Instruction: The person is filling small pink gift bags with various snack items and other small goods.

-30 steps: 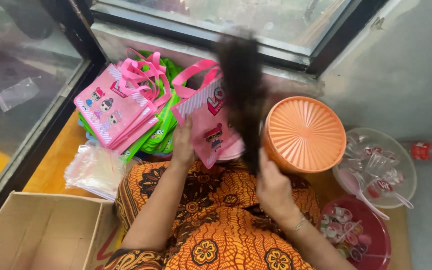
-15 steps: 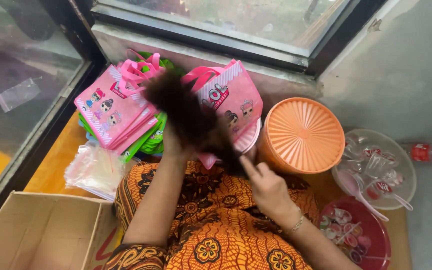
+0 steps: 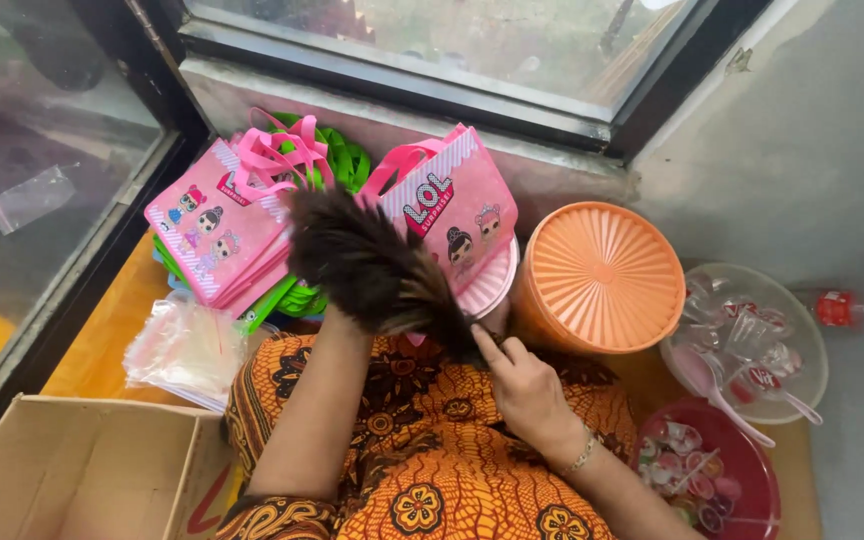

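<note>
Closest in, the right hand [image 3: 527,385] is pinching the lower end of a dark hair bundle [image 3: 377,270] over the orange patterned lap. The left hand is sitting behind the hair, so can't tell how its fingers are set. Further out, pink bags [image 3: 217,230] and an orange lidded tub [image 3: 602,275] are sitting under the window.

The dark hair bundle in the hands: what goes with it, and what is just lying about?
In hand:
dark hair bundle
left hand, mostly hidden beneath it
right hand, at its end

Lying about:
pink cartoon gift bags
round ribbed orange plastic lid
clear plastic bowl
brown cardboard box
</note>
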